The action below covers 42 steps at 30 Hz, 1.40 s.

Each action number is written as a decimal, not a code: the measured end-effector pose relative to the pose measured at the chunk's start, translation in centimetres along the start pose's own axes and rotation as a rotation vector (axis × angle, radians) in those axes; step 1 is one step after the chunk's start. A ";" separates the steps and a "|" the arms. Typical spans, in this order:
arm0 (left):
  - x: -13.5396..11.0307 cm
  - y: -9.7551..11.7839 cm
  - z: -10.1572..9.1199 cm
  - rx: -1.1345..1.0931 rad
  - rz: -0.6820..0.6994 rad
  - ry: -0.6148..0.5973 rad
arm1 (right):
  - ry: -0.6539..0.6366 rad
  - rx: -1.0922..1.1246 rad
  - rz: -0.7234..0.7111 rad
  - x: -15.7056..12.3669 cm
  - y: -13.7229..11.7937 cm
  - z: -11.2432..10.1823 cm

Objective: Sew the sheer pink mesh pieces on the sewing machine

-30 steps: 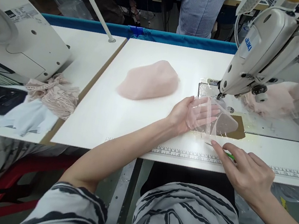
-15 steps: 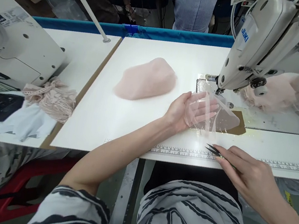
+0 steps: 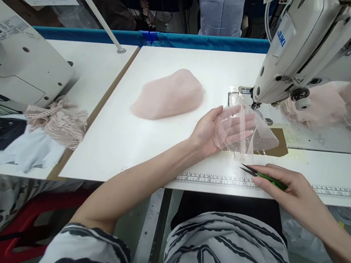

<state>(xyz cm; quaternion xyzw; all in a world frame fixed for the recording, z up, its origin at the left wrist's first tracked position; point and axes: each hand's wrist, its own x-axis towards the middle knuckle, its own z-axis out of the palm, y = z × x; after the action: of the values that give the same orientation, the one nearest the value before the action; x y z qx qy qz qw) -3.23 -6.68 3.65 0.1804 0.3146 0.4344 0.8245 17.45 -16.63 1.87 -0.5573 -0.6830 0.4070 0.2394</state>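
Observation:
A sheer pale-pink fabric piece with a seam down it lies over the fingers of my left hand. That hand is palm up, its fingers stretched out and visible through the cloth, just in front of the sewing machine's needle area. My right hand holds green-handled thread snips near the table's front edge. The blades point left, slightly apart, below the fabric and not touching it. A stack of similar pink fabric rests on the white table to the left.
The white sewing machine stands at the right, with bunched pink fabric under its arm. A ruler strip runs along the front edge. Another machine and beige lace trims are at left. Two people sit beyond the blue-edged table.
My right hand has turned a little, so more of the green handle shows and the snips' blades sit slightly higher. My left hand stays under the fabric. The view has shifted slightly.

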 end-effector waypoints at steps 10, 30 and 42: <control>0.1 0.1 -0.1 0.001 -0.022 -0.039 | -0.112 0.099 0.143 0.4 0.5 -1.1; 0.2 -0.1 -0.4 0.017 -0.021 -0.060 | -0.121 0.121 0.205 0.6 0.0 -1.1; -0.1 -0.1 0.0 0.025 -0.024 -0.046 | -0.110 0.162 0.161 1.0 -0.5 -0.3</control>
<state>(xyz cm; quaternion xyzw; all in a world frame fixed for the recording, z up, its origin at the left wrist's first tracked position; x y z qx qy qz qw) -3.24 -6.79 3.63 0.1969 0.3033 0.4162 0.8343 17.16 -15.65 2.32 -0.5661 -0.6128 0.5088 0.2124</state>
